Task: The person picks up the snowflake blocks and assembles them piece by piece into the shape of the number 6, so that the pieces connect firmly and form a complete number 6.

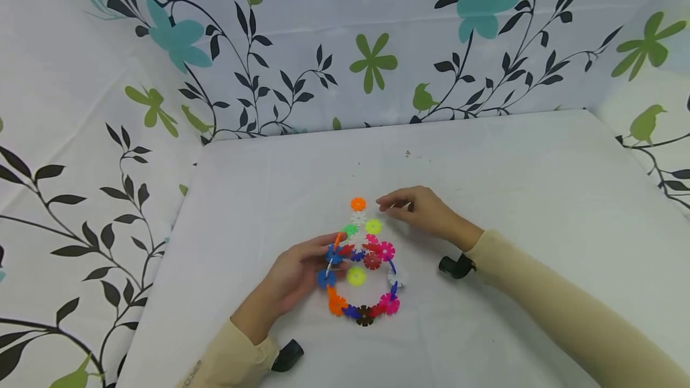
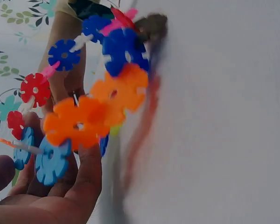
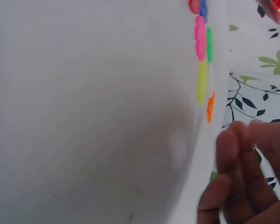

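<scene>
While the left hand point(image 1: 302, 265) grips the left side of a ring of notched discs point(image 1: 365, 315), multicoloured and interlocked, the right hand point(image 1: 426, 211), fingers loosely bent, hovers beside an orange disc point(image 1: 358, 204). The ring is over the white counter point(image 1: 485, 160), which stretches wider rightward; its far edge lies well beyond, meeting printed cloth point(image 1: 323, 103).

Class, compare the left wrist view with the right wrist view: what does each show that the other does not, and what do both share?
Only the left wrist view shows two light blue discs joined by a white piece. Only the right wrist view shows a pink disc, yellow disc and orange disc lined up edge-on. Both show the white tabletop and leaf-patterned cloth.
</scene>
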The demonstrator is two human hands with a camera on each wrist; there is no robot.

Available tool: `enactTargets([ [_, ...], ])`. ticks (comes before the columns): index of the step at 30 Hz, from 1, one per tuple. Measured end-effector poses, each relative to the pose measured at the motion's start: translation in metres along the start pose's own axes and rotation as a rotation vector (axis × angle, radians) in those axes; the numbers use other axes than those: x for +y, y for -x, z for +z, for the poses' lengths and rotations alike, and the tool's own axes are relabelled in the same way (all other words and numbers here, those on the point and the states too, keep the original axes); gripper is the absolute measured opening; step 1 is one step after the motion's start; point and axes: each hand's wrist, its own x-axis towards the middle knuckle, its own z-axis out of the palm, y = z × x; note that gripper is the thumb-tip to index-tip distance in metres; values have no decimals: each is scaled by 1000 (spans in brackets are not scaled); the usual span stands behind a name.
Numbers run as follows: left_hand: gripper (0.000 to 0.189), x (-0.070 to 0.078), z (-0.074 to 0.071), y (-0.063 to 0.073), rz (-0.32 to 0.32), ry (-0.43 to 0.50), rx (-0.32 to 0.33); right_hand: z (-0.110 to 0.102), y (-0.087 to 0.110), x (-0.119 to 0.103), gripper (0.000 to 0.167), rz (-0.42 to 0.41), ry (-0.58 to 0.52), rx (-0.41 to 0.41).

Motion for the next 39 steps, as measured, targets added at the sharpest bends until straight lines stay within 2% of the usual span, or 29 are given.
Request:
enactTargets([
  [4,49,0,-9,3,-5,-132,84,6,0,4,28,47,56,-85],
  [7,51,0,-11,2,-8,-210,122,8,-1,0,30,47,100,-127],
  [12,58,-2,-10,0,31,-295,100,11,-8,-6,33,29,202,-161],
  [16,57,-1,-10,1,56,-321,69,15,-14,-9,34,37,272,-180],
  [20,57,0,-10,1,54,-334,45,18,-16,-11,35,57,316,-183],
  [26,59,1,-9,2,43,-335,46,18,-16,-16,32,63,360,-181],
  [33,56,-1,-8,1,52,-322,23,16,-15,-15,27,69,348,-159],
  [39,57,0,-3,-2,42,-335,88,7,-13,-14,11,78,198,-116],
])
